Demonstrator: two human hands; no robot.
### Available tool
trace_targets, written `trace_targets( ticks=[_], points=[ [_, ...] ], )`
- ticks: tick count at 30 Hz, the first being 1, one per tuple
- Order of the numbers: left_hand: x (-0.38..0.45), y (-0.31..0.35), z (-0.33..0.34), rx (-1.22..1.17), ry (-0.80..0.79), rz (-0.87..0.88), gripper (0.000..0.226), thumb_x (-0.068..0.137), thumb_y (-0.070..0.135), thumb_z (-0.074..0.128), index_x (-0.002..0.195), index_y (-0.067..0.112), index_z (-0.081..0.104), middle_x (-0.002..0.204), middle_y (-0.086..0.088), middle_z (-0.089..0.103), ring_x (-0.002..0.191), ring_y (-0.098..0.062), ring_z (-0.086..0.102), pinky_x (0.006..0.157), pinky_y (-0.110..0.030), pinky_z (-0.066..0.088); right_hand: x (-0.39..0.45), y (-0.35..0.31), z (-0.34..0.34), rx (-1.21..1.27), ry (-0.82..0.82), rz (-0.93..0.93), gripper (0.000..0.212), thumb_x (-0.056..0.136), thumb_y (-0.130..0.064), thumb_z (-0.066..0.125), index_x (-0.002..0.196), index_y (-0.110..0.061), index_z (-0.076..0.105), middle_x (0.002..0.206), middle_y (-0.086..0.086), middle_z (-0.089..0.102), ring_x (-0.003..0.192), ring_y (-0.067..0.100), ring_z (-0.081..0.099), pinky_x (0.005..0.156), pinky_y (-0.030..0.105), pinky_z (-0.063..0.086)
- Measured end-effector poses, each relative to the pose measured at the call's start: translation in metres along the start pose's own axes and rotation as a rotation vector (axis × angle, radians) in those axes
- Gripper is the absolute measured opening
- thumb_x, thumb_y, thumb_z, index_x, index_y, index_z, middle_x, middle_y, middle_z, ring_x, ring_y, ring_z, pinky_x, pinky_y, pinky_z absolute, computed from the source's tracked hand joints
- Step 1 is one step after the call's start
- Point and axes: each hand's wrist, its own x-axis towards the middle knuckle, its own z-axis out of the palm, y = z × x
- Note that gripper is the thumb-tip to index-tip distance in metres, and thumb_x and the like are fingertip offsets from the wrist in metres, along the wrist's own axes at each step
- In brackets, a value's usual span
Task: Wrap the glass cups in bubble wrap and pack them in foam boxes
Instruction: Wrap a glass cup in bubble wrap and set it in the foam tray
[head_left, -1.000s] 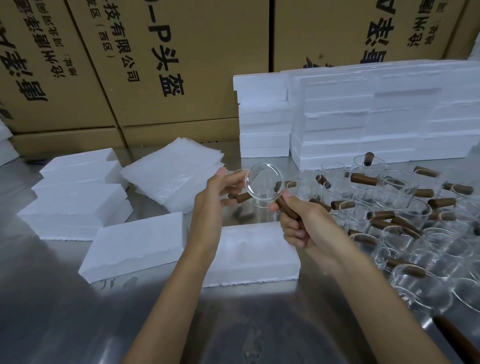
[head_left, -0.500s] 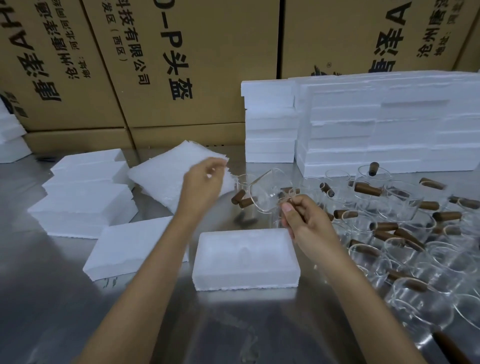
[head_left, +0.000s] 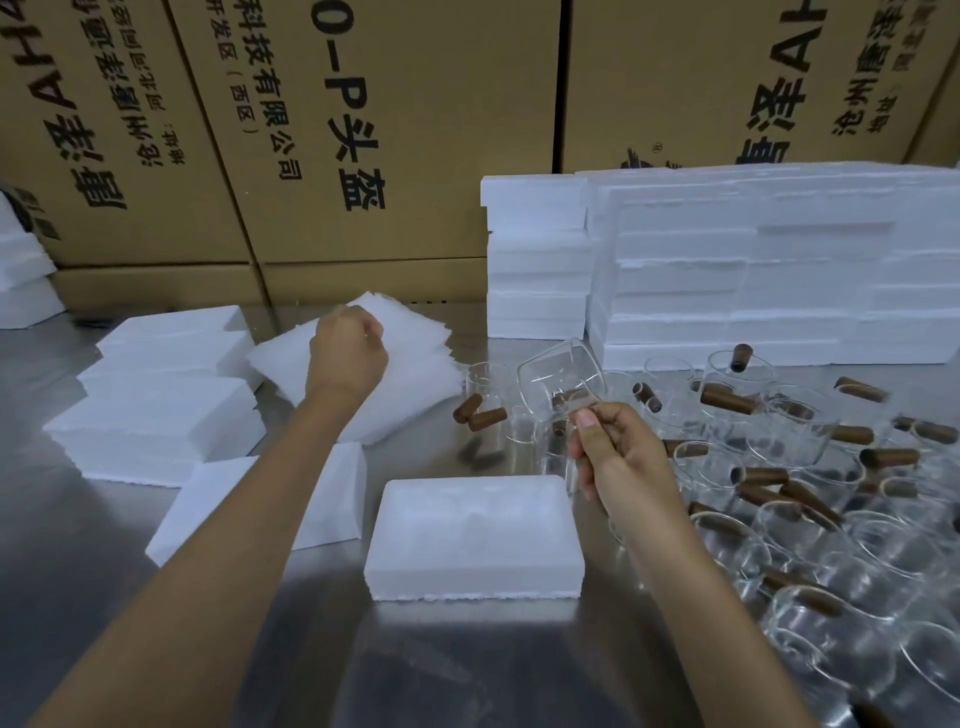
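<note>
The right hand (head_left: 618, 457) holds 1 glass cup (head_left: 563, 384) by its brown handle, fingers curled round the handle, so the cup hangs tilted in the air above the bench (head_left: 93, 545), just left of the crowd of glass cups (head_left: 779, 467) that covers the right side. The left hand (head_left: 347, 353) reaches to the far left and rests on the stack of bubble wrap sheets (head_left: 410, 384); its fingers are curled down against the top sheet, but whether they pinch it I cannot tell. An open foam box (head_left: 472, 540) sits in the near middle of the bench, between the 2 forearms. A flat foam lid (head_left: 332, 499) lies just left of it, and more foam boxes (head_left: 156, 410) are stacked further left. A tall pile of foam boxes (head_left: 753, 270) stands at the far right, in front of cardboard cartons (head_left: 415, 130).
</note>
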Motion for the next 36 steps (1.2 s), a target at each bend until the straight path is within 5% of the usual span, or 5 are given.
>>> trace_targets(
  ticks=[14, 24, 29, 33, 36],
  points=[
    [-0.015, 0.004, -0.028, -0.296, 0.013, 0.004, 0.012, 0.089, 0.007, 0.067, 0.084, 0.014, 0.074, 0.094, 0.003, 0.072, 0.076, 0.004, 0.059, 0.065, 0.001, 0.036, -0.005, -0.009, -0.001, 0.117, 0.002, 0.047, 0.014, 0.101, -0.020, 0.052, 0.102, -0.008, 0.060, 0.062, -0.005, 0.059, 0.045, 0.005, 0.044, 0.041, 0.017, 0.037],
    [-0.088, 0.027, -0.075, 0.004, -1.041, 0.100, 0.009, 0.090, 0.024, 0.069, 0.091, 0.029, 0.076, 0.089, 0.014, 0.074, 0.085, -0.003, 0.067, 0.080, -0.016, 0.053, 0.001, -0.006, -0.010, 0.197, 0.011, 0.027, 0.014, 0.101, -0.020, 0.053, 0.099, -0.010, 0.062, 0.062, -0.006, 0.060, 0.049, 0.007, 0.047, 0.042, 0.021, 0.040],
    [-0.098, 0.053, -0.032, 0.019, -0.720, 0.105, 0.034, 0.091, 0.046, 0.066, 0.080, 0.014, 0.064, 0.082, 0.005, 0.064, 0.077, -0.015, 0.060, 0.065, -0.028, 0.043, 0.000, -0.004, -0.009, 0.182, 0.000, 0.031, 0.014, 0.101, -0.020, 0.052, 0.098, -0.011, 0.063, 0.061, -0.007, 0.059, 0.049, 0.007, 0.047, 0.042, 0.021, 0.040],
    [-0.114, 0.071, 0.005, 0.178, -0.726, 0.142, 0.055, 0.086, 0.066, 0.058, 0.073, 0.014, 0.052, 0.127, 0.005, 0.061, 0.092, -0.020, 0.063, 0.074, -0.031, 0.045, 0.000, -0.004, -0.007, 0.177, -0.001, 0.026, 0.013, 0.101, -0.018, 0.052, 0.096, -0.011, 0.062, 0.060, -0.007, 0.059, 0.050, 0.007, 0.046, 0.042, 0.021, 0.038],
    [-0.121, 0.071, 0.020, 0.213, -0.663, 0.104, 0.052, 0.087, 0.068, 0.048, 0.065, 0.021, 0.044, 0.086, 0.005, 0.062, 0.080, -0.018, 0.057, 0.065, -0.030, 0.039, -0.001, -0.004, -0.007, 0.176, -0.001, 0.025, 0.013, 0.101, -0.018, 0.052, 0.096, -0.011, 0.062, 0.061, -0.005, 0.058, 0.049, 0.008, 0.045, 0.042, 0.021, 0.038]
  ],
)
